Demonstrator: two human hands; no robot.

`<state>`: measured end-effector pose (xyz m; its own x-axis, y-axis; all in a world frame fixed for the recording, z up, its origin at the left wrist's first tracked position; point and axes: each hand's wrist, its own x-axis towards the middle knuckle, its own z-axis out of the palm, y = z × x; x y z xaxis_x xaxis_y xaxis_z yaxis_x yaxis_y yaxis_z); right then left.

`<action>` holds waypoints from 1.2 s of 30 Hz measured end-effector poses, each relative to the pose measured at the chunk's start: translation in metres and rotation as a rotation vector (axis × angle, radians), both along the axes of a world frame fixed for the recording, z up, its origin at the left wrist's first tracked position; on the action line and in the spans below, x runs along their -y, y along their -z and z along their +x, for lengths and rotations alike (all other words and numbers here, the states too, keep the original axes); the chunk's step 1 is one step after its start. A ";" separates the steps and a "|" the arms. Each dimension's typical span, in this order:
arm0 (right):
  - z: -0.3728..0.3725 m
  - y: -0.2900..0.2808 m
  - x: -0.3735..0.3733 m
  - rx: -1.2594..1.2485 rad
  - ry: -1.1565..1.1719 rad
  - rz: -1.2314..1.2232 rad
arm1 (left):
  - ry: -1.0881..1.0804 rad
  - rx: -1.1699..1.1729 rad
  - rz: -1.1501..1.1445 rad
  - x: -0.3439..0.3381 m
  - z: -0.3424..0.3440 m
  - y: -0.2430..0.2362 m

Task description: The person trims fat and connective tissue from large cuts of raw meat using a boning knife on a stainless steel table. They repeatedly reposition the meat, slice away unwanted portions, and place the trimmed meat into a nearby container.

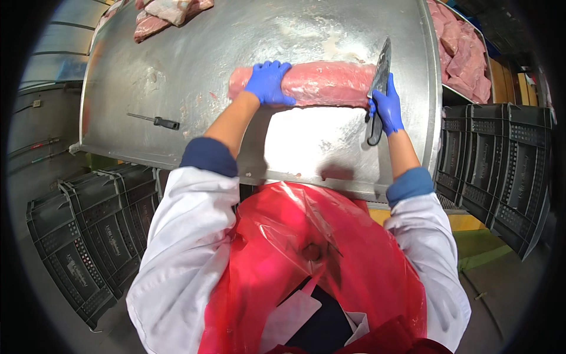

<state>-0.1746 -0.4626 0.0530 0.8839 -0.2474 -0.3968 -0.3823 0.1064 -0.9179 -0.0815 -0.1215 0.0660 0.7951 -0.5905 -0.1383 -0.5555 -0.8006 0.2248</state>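
Observation:
A long, pale pink boneless meat loin [330, 82] lies crosswise on the metal table [194, 76]. Near its left end my gloved left hand [268, 82] spans it, fingers over the far side and thumb along the near side. At the loin's right end, my gloved right hand [388, 109] holds a knife [382, 69]. Its broad blade points away from me, beside the cut end, and its black handle hangs below the hand. My right fingers are partly hidden behind the knife and palm. Both gloves are blue.
A sharpening steel [158, 121] with a black handle lies on the table's left. More meat pieces [168, 13] sit at the far left. Beyond the right edge stands a container of pink meat [463, 56]. Black plastic crates are stacked at lower left [94, 230] and right [495, 159].

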 end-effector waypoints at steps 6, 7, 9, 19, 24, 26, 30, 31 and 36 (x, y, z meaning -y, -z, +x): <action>0.077 0.004 0.023 -0.005 -0.095 -0.431 | -0.218 -0.081 -0.076 0.058 -0.109 -0.003; 0.092 0.011 0.031 0.027 -0.137 -0.558 | -0.207 -0.099 -0.131 0.063 -0.120 0.001; 0.116 0.019 0.040 0.106 -0.204 -0.772 | -0.203 -0.161 -0.293 0.068 -0.139 0.006; 0.134 -0.030 -0.037 -0.249 -0.357 -0.841 | -0.103 -0.273 -0.681 0.016 -0.157 0.020; 0.048 -0.072 -0.064 -0.373 -0.504 -0.768 | -0.309 -0.143 -0.904 -0.056 -0.146 0.040; 0.053 -0.059 -0.063 -0.286 -0.458 -0.814 | -0.353 -0.142 -0.889 -0.068 -0.137 0.038; 0.095 -0.054 -0.070 -0.296 -0.408 -0.870 | -0.445 -0.269 -0.922 -0.088 -0.118 0.008; 0.075 -0.052 -0.066 -0.268 -0.457 -0.919 | -0.472 -0.271 -0.929 -0.097 -0.119 0.004; 0.045 -0.060 -0.084 -0.341 -0.537 -0.986 | -0.608 -0.299 -1.001 -0.117 -0.102 0.016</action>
<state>-0.1293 -0.3789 0.1131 0.8536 -0.2072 -0.4780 -0.4032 -0.8438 -0.3542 -0.1836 -0.0042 0.0501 0.9949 -0.0815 -0.0596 0.0314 -0.3113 0.9498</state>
